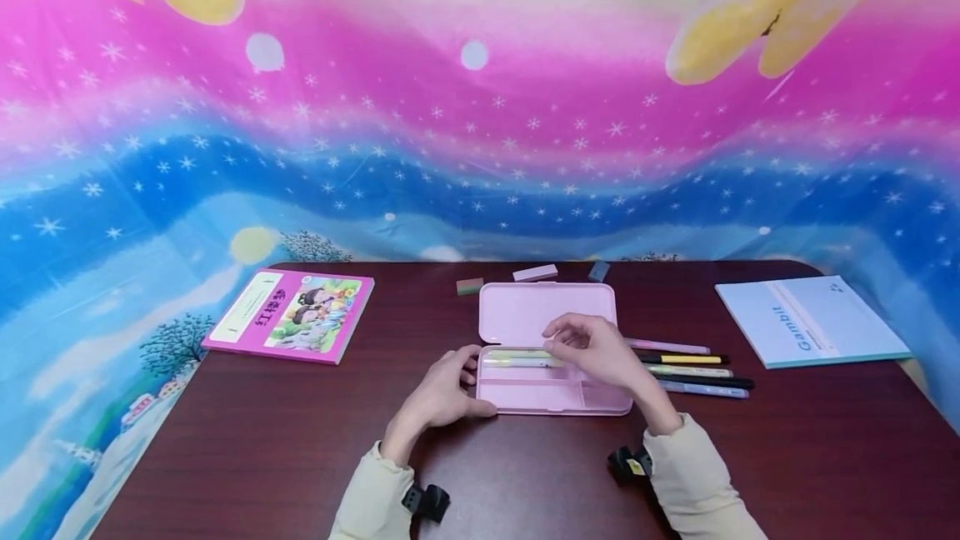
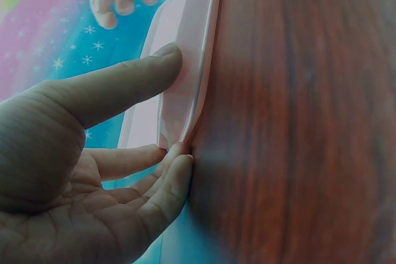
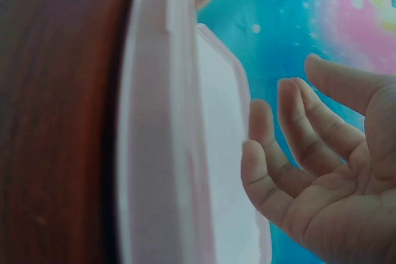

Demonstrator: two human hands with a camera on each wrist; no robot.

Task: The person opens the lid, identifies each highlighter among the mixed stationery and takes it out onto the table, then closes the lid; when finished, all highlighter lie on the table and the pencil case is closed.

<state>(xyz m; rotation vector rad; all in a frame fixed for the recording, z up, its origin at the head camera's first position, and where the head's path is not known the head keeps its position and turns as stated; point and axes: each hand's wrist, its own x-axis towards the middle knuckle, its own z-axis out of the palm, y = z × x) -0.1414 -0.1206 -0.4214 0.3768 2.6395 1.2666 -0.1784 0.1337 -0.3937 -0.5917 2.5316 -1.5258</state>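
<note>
A pink pencil case (image 1: 531,396) lies on the table with its lid (image 1: 521,311) folded back. Light-coloured pens (image 1: 517,362) lie in its rear compartment; the front one is split by a divider. My left hand (image 1: 444,390) holds the case's left end, thumb along the front wall and fingers around the left side, as the left wrist view also shows for the thumb (image 2: 124,85). Above the rear compartment hovers my right hand (image 1: 600,350), its fingers loosely bent. In the right wrist view that hand (image 3: 328,171) has nothing between thumb and fingers.
Several pens and markers (image 1: 697,372) lie right of the case. Behind the lid are a brown-green block (image 1: 470,286), a pink block (image 1: 535,273) and a dark grey block (image 1: 598,272). A pink book (image 1: 300,315) lies left, a light blue notebook (image 1: 810,319) right.
</note>
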